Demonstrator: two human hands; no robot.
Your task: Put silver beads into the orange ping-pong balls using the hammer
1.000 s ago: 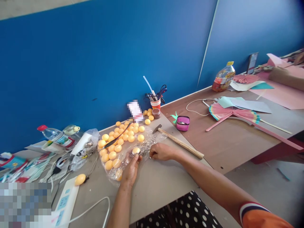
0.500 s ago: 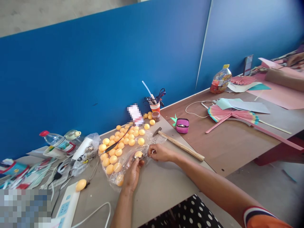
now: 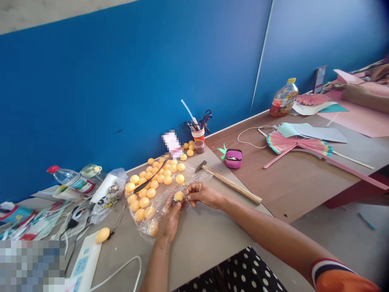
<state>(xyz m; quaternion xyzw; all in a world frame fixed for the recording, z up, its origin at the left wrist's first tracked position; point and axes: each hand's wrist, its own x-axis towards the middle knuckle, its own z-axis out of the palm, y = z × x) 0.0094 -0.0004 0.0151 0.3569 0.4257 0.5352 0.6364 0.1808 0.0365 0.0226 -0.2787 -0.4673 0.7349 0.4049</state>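
Observation:
In the head view, my left hand (image 3: 170, 219) grips an orange ping-pong ball (image 3: 179, 196) between thumb and fingers. Dark, shiny bits ring the ball's lower edge; their kind is too small to tell. My right hand (image 3: 203, 194) is closed in a pinch at the ball's right side, and whatever its fingertips hold is hidden. Many more orange balls (image 3: 151, 193) lie on a crumpled clear plastic bag (image 3: 142, 231) just beyond and left of my hands. Across these balls rests a thin black strip (image 3: 142, 185).
A hammer (image 3: 232, 184) lies beyond my right hand. Behind are a cup of tools (image 3: 198, 134) and a purple pouch (image 3: 234, 158). On the left stand a bottle (image 3: 71, 179) and a power strip (image 3: 83, 263) with a ball on it. Pink paper fans (image 3: 291, 144) and another person's arm (image 3: 364, 97) are at right.
My right hand has moved left, from beside the ball to its edge. The ball in my left hand has turned slightly. The whole view has shifted a little.

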